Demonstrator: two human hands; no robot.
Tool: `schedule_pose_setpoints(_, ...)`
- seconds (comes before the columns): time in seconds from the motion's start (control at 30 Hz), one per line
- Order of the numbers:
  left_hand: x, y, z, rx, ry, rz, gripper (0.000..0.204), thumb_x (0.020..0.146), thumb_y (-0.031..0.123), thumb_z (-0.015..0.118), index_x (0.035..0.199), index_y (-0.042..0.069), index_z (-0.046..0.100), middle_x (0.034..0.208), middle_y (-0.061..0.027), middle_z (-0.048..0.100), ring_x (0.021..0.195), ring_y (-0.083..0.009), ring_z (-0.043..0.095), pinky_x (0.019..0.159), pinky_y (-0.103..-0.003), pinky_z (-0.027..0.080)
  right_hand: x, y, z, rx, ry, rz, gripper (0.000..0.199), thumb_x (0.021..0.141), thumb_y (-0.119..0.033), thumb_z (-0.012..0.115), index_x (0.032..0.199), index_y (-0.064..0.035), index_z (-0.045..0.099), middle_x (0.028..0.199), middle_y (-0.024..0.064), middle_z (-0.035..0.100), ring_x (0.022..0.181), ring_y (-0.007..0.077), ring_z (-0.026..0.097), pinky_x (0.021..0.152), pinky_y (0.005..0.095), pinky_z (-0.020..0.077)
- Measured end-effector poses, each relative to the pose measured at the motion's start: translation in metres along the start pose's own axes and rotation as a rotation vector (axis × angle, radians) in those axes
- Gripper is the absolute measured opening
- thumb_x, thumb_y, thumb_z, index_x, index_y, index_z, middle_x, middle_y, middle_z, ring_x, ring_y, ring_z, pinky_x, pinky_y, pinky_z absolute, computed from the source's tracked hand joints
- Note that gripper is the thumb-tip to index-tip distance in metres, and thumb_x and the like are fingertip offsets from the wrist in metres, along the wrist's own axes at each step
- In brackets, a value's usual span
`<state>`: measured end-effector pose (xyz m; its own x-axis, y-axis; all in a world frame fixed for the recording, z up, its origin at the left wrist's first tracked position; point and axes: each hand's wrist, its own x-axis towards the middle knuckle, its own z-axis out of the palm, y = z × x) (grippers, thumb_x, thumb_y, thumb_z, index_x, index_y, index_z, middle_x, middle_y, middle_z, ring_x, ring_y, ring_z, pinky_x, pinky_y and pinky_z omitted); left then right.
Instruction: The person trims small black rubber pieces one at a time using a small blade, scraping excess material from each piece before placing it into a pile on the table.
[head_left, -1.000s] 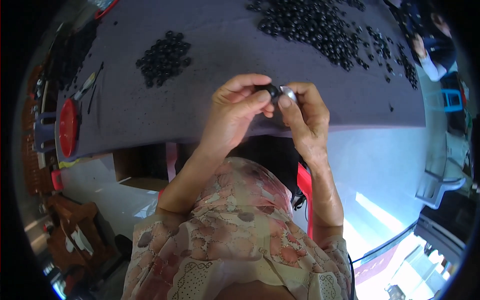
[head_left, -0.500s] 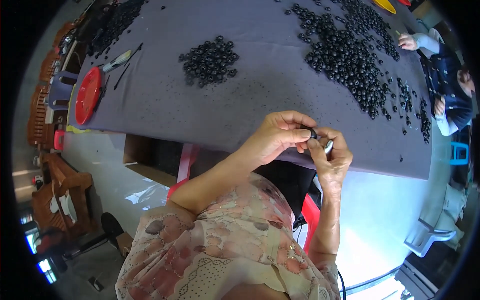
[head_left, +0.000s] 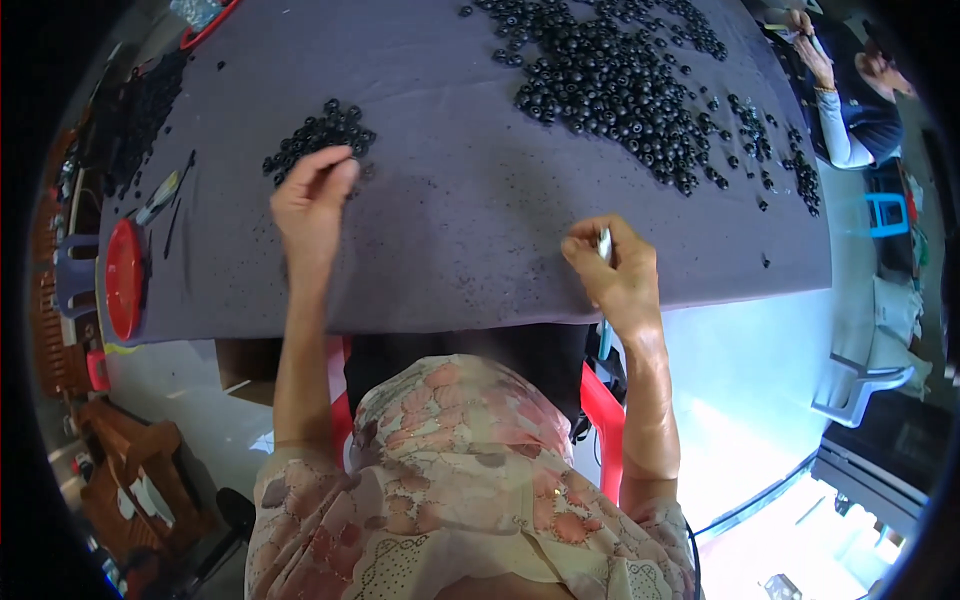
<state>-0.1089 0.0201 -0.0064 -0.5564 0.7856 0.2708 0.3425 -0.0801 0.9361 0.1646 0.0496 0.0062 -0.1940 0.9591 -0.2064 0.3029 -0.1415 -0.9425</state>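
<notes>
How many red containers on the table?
2: a red dish at the left edge of the table, and a red-rimmed container at its far left, partly cut off. Others may be hidden.

L hand point(head_left: 315, 205) blurred, grip unclear

It hides near edge of small heap of round black pcs point(head_left: 322, 128); can't tell if it holds 1. R hand point(head_left: 622, 265) covers much of slim silver metal tool point(head_left: 605, 245). Big heap of round black pcs point(head_left: 620, 100) & round red dish point(head_left: 216, 25) cut off at top edge. Dark specks point(head_left: 470, 287) on grey cloth-covered table point(head_left: 420, 110) too sm. to ID.
</notes>
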Motion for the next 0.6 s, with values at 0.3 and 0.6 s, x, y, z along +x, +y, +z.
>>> schedule_pose_setpoints(0.3, 0.005, 0.007, -0.005, 0.299, 0.043, 0.207, 0.020, 0.073, 0.007, 0.061, 0.093, 0.004, 0.059, 0.072, -0.0015, 0.044, 0.058, -0.0073, 0.040, 0.053, -0.021, 0.036, 0.089, -0.008, 0.008, -0.593, 0.179, -0.384, 0.019, 0.071, -0.012, 0.059, 0.085, -0.0003, 0.055, 0.070, 0.0172, 0.058, 0.062, 0.0291, 0.058, 0.057, 0.0335, 0.0444)
schedule_pose_setpoints(0.6, -0.056, 0.007, 0.021, -0.269, -0.337, -0.152, 0.013, 0.075, -0.003, 0.056, 0.087, -0.001, 0.060, 0.078, -0.0019, 0.055, 0.068, -0.0061, 0.049, 0.059, -0.017, 0.039, 0.117, -0.007, 0.024, -0.995, 0.262, -0.425, 0.012, 0.072, -0.010, 0.057, 0.077, -0.0001, 0.053, 0.072, 0.0180, 0.059, 0.067, 0.0348, 0.057, 0.061, 0.0402, 0.0462)
